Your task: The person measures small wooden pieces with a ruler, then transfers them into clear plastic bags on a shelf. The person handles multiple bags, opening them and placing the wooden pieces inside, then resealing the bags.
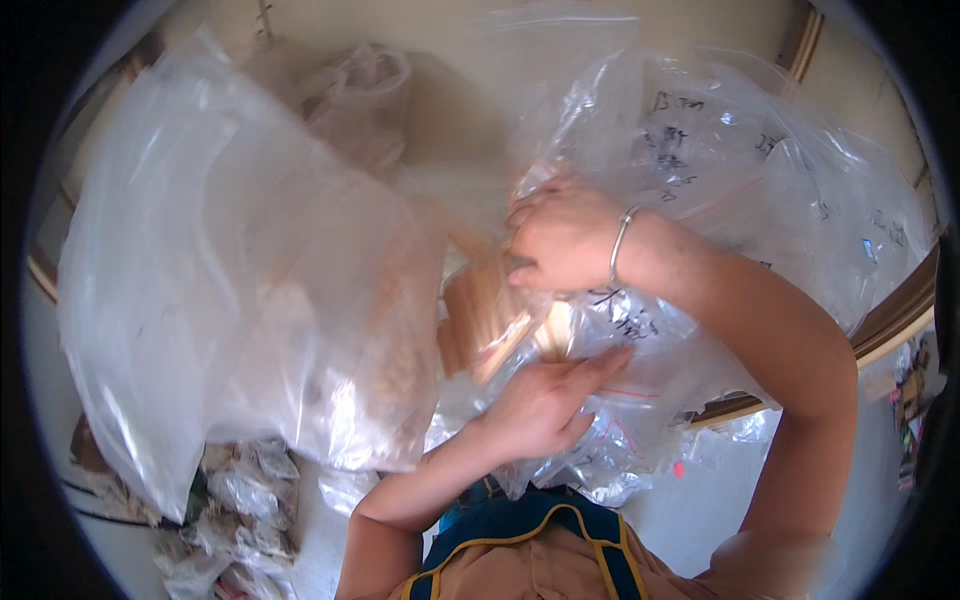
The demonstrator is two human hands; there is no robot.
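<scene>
A bundle of light wooden sticks (485,300) lies partly inside clear plastic in the middle, its edges blurred. My right hand (565,235), with a thin metal bangle at the wrist, curls over the far right end of the sticks. Its fingers close on the clear plastic bag (640,335), which has dark handwriting. Nearer to me, my left hand (540,408) holds the bag's near side, the index finger stretched along the film and the thumb apart below. The fingertips on the left are partly hidden.
A large, full, cloudy plastic bag (250,270) stands at the left, close to the sticks. More clear marked bags (760,170) are heaped at the right on a round wooden-edged table (900,325). Small packed bags (250,500) lie on the floor at lower left.
</scene>
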